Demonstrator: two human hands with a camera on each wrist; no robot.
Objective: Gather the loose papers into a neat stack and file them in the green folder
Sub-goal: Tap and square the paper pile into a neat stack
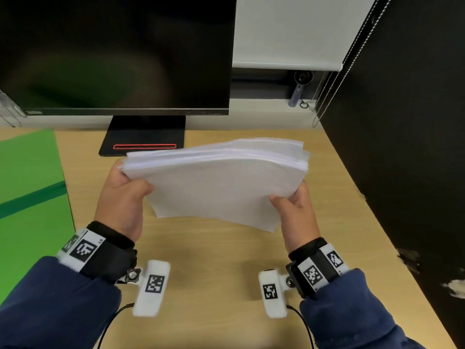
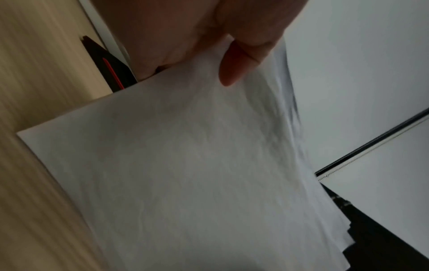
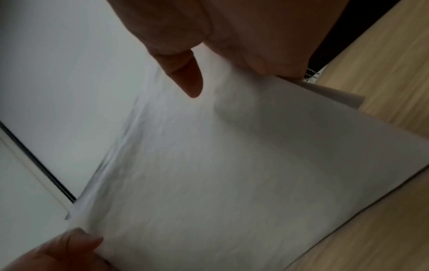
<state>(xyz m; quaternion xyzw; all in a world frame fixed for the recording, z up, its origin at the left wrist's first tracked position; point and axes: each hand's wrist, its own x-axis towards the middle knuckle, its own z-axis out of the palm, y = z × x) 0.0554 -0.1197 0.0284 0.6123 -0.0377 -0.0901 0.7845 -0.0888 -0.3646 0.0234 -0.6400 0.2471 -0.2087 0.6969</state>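
Note:
A stack of white papers (image 1: pixel 221 187) is held up off the wooden desk (image 1: pixel 214 268), tilted with its far edges fanned and uneven. My left hand (image 1: pixel 123 197) grips the stack's left side, thumb on top (image 2: pixel 236 64), the other fingers hidden underneath. On the stack's right side my right hand (image 1: pixel 294 210) grips it the same way, thumb over the top sheet (image 3: pixel 188 78). Both wrist views show the sheets (image 2: pixel 185 174) (image 3: pixel 209 174) close up. The green folder (image 1: pixel 30 197) lies flat at the desk's left edge, with a darker green band across it.
A dark monitor (image 1: pixel 113 54) stands at the back, its black base (image 1: pixel 143 139) just behind the papers. A black partition (image 1: pixel 407 147) walls the right side. Blind cords (image 1: pixel 334 84) hang at the back right. Bare desk lies under the hands.

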